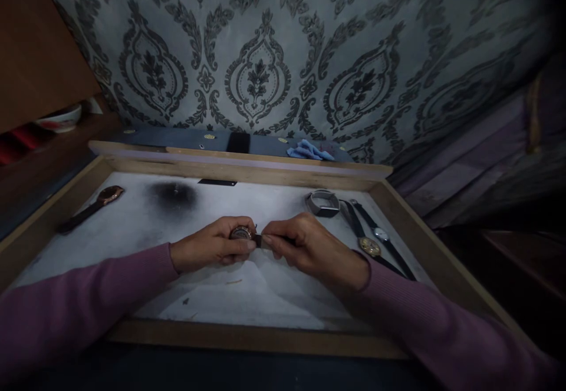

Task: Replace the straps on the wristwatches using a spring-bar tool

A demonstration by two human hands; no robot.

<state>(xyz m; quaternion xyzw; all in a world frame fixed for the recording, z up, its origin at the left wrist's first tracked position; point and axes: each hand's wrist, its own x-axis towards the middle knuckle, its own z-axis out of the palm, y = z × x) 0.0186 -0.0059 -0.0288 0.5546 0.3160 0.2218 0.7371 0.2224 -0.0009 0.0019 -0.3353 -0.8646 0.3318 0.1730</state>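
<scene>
Over the middle of a shallow wooden tray with a white floor [212, 302], my left hand [214, 243] is closed around a round watch case [241, 233], its face turned up. My right hand [305, 243] pinches a short dark strap piece [262, 240] beside the case, at its right edge. The fingertips of both hands nearly meet there. Fingers hide part of the case and most of the strap piece.
A dark-strapped watch [108, 195] lies at the tray's left. On the right are a silver-banded watch [324, 203], a gold-faced watch [369, 246] and a white-faced watch [381, 234]. Beyond the raised rim [247, 167] lies a blue cloth [309, 150].
</scene>
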